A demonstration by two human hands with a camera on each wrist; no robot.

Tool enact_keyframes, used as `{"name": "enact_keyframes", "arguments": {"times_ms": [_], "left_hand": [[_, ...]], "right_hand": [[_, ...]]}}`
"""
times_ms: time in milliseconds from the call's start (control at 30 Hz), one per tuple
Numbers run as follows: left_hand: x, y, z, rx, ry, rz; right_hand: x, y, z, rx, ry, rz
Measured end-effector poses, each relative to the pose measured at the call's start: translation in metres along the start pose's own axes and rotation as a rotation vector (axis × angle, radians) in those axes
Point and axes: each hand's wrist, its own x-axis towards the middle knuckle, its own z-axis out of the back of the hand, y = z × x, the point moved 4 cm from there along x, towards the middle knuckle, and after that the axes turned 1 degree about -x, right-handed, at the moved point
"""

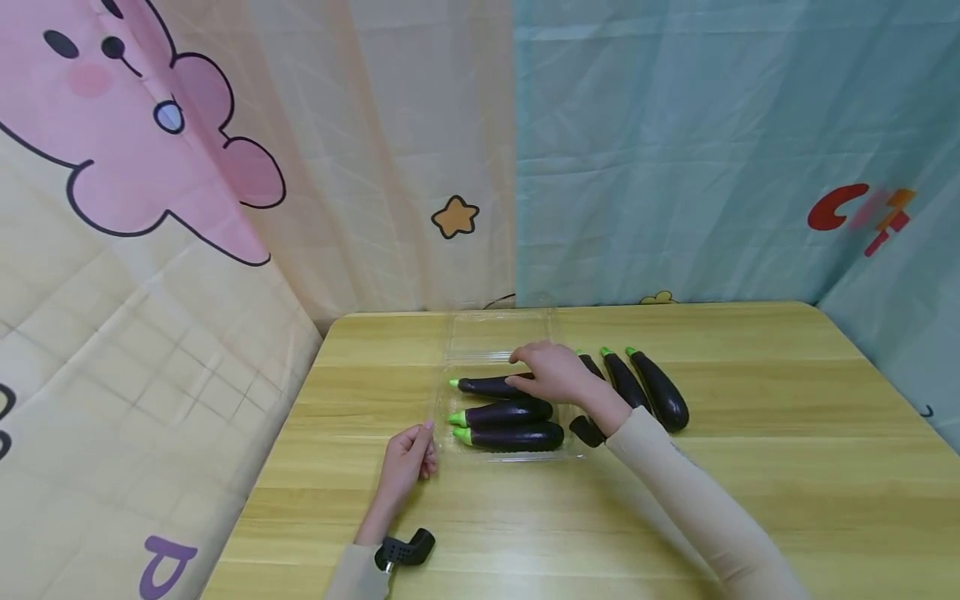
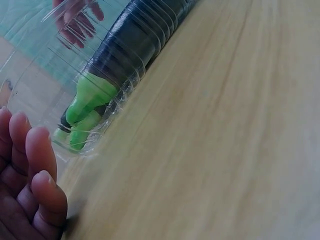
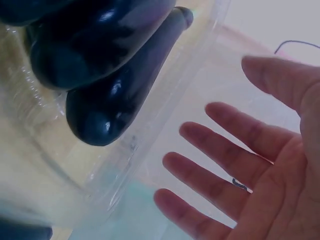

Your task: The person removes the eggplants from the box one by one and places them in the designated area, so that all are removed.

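A clear plastic clamshell box (image 1: 495, 458) lies on the table with three dark purple, green-stemmed eggplants side by side in it. The near eggplant (image 1: 517, 437) and the middle eggplant (image 1: 513, 412) show fully; the far eggplant (image 1: 483, 386) is partly covered by my right hand (image 1: 555, 372). That hand hovers over the box's far right side; in the right wrist view its fingers are spread and hold nothing. At the box's left edge my left hand (image 1: 408, 454) pinches the rim between thumb and finger, the other fingers curled; its thumb is out of the left wrist view.
Three more eggplants lie right of the box: one at the right (image 1: 660, 392), one beside it (image 1: 624, 377), and one (image 1: 590, 363) partly behind my right forearm. The clear lid (image 1: 498, 333) is folded back towards the curtain (image 1: 675, 167) behind the wooden table (image 1: 787, 400).
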Motion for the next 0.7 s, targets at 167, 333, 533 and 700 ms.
{"name": "enact_keyframes", "arguments": {"times_ms": [167, 333, 533, 700], "left_hand": [[0.0, 0.001, 0.0, -0.007, 0.0, -0.002], [0.0, 0.0, 0.0, -0.001, -0.002, -0.007], [-0.001, 0.001, -0.001, -0.01, -0.001, 0.003], [0.0, 0.002, -0.001, -0.014, -0.005, -0.004]], "right_hand": [[0.005, 0.004, -0.005, -0.019, 0.083, 0.018], [0.008, 0.007, -0.008, -0.053, 0.122, 0.04], [0.008, 0.009, -0.01, -0.079, 0.125, 0.036], [0.009, 0.009, -0.014, -0.106, 0.155, 0.026]]}}
